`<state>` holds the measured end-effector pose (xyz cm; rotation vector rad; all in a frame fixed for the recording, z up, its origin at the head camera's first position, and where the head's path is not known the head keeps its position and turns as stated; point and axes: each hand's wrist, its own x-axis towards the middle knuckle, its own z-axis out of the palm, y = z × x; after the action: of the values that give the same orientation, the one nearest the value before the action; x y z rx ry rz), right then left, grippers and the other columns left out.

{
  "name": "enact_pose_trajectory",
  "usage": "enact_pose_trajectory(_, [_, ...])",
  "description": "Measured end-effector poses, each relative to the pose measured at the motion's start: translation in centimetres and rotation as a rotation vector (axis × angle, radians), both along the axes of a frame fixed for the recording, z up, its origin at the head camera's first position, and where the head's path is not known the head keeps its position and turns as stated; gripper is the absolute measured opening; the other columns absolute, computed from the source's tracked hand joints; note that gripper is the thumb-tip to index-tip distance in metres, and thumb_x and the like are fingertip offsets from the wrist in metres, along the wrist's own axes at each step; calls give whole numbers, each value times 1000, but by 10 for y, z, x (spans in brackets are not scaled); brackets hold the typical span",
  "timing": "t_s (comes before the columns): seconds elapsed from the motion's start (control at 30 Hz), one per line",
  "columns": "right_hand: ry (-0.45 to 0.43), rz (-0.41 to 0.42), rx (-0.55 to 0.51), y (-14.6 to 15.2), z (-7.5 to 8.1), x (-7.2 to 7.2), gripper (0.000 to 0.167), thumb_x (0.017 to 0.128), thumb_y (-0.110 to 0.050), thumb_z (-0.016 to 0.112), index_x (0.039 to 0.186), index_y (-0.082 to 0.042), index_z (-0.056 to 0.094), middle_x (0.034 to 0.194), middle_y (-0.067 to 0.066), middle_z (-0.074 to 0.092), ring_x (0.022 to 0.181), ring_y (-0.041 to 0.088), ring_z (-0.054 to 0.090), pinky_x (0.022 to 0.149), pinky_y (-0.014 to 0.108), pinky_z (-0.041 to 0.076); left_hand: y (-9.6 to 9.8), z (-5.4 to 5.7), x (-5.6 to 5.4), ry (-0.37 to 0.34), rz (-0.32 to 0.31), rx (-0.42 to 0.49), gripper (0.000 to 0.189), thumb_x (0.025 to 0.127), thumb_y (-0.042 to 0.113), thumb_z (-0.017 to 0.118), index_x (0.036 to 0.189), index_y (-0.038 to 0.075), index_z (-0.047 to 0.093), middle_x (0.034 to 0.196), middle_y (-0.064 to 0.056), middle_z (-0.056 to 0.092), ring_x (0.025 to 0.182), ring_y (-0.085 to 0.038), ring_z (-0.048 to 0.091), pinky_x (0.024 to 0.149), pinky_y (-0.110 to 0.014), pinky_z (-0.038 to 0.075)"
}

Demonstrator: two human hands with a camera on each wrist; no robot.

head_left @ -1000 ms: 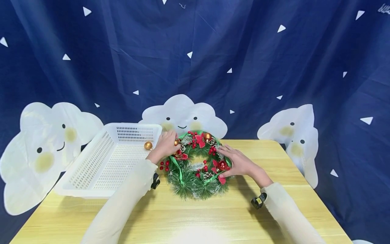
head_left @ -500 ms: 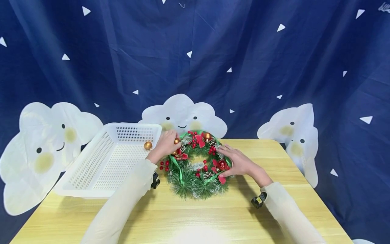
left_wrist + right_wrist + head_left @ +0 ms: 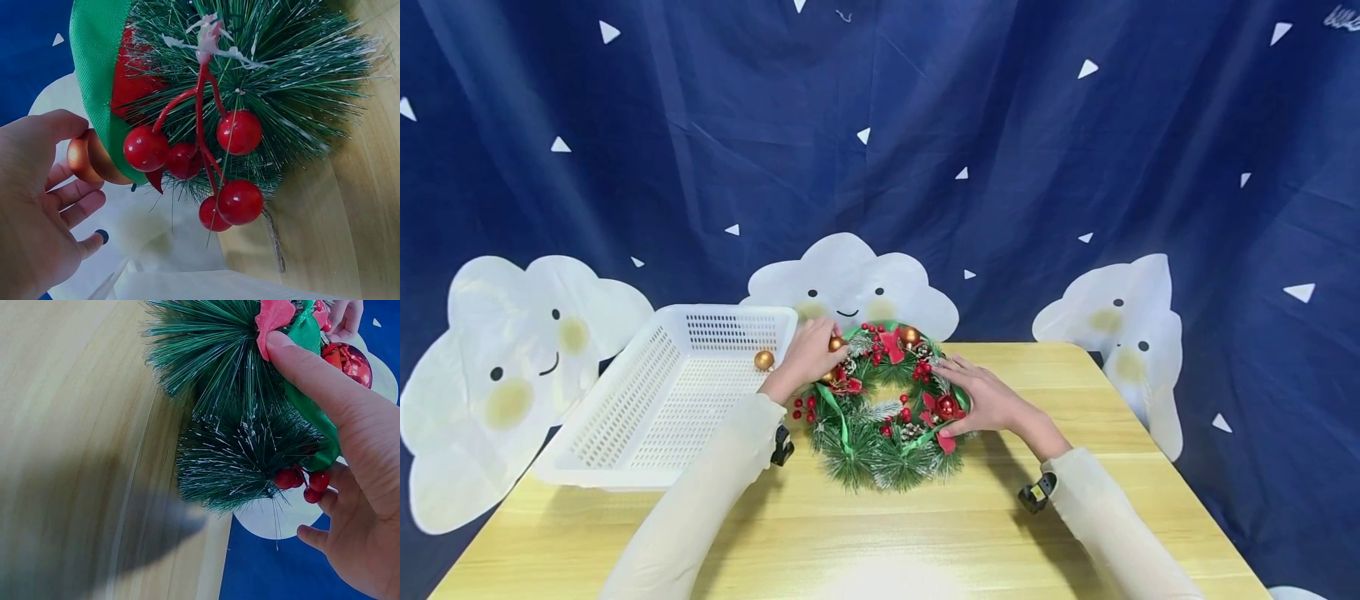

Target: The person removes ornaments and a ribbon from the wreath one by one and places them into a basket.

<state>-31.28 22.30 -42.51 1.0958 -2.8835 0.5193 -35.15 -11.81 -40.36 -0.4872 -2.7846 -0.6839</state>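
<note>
A round green artificial-pine wreath [image 3: 900,462] lies on the pale wood-grain table [image 3: 1000,525], to the right of a white perforated plastic basket [image 3: 602,478]. The left hand [image 3: 808,354] is at the wreath's far left edge, its grip pinching a shiny gold ball [image 3: 836,343] between thumb and fingers, beside a glossy green ribbon [image 3: 94,56] and a cluster of round red berries [image 3: 240,201]. The right hand [image 3: 988,400] grasps the wreath's right side, thumb against a red fabric petal [image 3: 270,322] and the other fingers spread along the outer edge, near a shiny red ball [image 3: 947,407]. Another shiny gold ball [image 3: 764,360] lies inside the basket, near its right wall. Behind the table hangs a dark blue curtain [image 3: 880,183] printed with white clouds and triangles.
</note>
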Motion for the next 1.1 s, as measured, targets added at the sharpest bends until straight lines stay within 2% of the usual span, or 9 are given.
enact_pose_trajectory(0.33, [-18,9,-11,0,-1,-3,110,69,-53,90,156,-10,40,165,19,31,154,45,20,117,70,24,-1,-2,-4,-3,3,8,28,93,26,66,111,7,59,111,-10,60,102,-30,51,101,-46,40])
enact_pose_trajectory(0.53, [-21,27,-21,1,-1,-6,109,69,-53,90,156,-10,40,164,19,31,153,46,22,116,71,24,-2,-1,-4,-8,8,8,28,93,27,66,112,7,59,110,-10,60,101,-29,51,97,-46,42])
enact_pose_trajectory(0.77, [-10,51,-26,1,0,-6,109,69,-51,90,155,-6,41,163,23,33,152,48,22,116,71,25,-2,7,-3,-18,16,10,29,94,25,66,115,6,59,114,-11,61,105,-30,51,98,-46,42])
enact_pose_trajectory(1.1, [-13,43,-24,3,1,-5,108,70,-51,90,155,-6,41,163,22,33,153,47,22,117,69,25,-2,20,-7,22,13,8,28,94,26,68,113,6,60,112,-11,61,109,-32,54,97,-47,43])
